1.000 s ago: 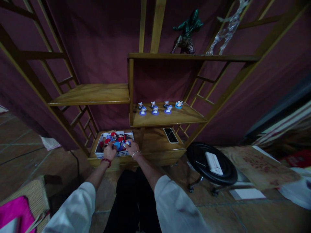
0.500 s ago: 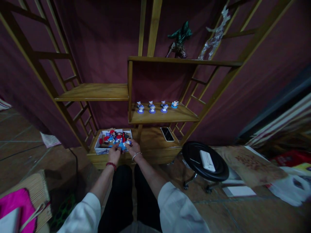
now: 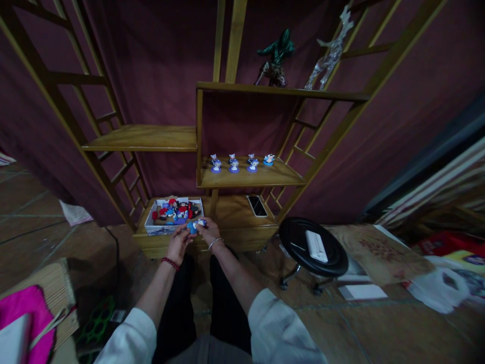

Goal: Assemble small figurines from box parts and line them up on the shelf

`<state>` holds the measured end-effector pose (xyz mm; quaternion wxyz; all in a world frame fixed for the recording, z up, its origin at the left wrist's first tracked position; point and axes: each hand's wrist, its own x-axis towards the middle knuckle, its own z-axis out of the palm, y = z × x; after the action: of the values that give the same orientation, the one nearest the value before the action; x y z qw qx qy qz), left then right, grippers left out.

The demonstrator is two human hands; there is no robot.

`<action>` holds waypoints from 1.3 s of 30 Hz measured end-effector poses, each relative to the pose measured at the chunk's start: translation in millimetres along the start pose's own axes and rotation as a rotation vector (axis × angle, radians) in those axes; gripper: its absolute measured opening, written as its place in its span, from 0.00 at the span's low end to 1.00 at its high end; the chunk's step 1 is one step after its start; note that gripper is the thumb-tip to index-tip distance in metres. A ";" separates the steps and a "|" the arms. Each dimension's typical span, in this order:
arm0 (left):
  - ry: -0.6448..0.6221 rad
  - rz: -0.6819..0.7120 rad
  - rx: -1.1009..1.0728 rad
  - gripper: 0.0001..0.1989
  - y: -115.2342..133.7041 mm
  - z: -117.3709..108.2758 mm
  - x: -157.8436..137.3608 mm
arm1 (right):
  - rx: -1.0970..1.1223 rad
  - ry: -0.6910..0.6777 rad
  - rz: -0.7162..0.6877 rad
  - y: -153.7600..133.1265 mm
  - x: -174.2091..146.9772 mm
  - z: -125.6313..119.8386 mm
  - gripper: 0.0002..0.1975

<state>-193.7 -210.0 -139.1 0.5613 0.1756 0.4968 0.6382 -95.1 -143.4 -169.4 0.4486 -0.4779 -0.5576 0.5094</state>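
Between my hands, in front of the box, is a small figurine (image 3: pixel 196 225) with a blue base and a white and purple-blue body. My left hand (image 3: pixel 179 244) grips it by the blue base, and my right hand (image 3: pixel 208 232) pinches its other end. Just beyond, a white-walled box (image 3: pixel 162 230) on the lowest shelf holds several red, blue and black figurines (image 3: pixel 174 210). On the middle shelf, several small figurines (image 3: pixel 234 166) with purple bases stand in front of darker ones, and one blue-based figurine (image 3: pixel 269 160) stands at the right.
A phone (image 3: pixel 257 206) lies on the lowest shelf (image 3: pixel 231 215). To my right is a black stool (image 3: pixel 291 237) bearing a white box (image 3: pixel 316 246). A green figure (image 3: pixel 277 58) and a clear figure (image 3: pixel 330 55) occupy the top shelf. A mat with pink cloth (image 3: pixel 25 316) lies at lower left.
Both hands have drawn back slightly from the box with the figurine, which is now outside the box's front wall. The view has shifted a little.
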 end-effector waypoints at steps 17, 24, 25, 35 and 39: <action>-0.135 -0.135 -0.267 0.04 -10.1 -10.4 -14.6 | 0.107 -0.039 0.000 -11.6 -28.5 -9.6 0.14; -0.218 -0.078 -0.270 0.06 -1.3 2.7 -25.8 | 0.211 -0.041 -0.032 -39.7 -39.7 -23.0 0.15; -0.223 -0.072 -0.263 0.06 0.0 4.5 -27.8 | 0.215 -0.043 -0.026 -42.8 -40.8 -25.0 0.15; -0.257 -0.056 -0.253 0.11 11.9 19.6 -37.0 | 0.225 -0.055 -0.092 -65.7 -46.1 -40.5 0.15; -0.256 -0.044 -0.215 0.11 18.2 26.1 -38.8 | 0.202 -0.040 -0.115 -72.4 -44.7 -44.4 0.16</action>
<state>-171.2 -230.9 -99.4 0.6493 0.1834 0.3536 0.6479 -50.4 -183.3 -94.4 0.5114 -0.3873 -0.5389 0.5459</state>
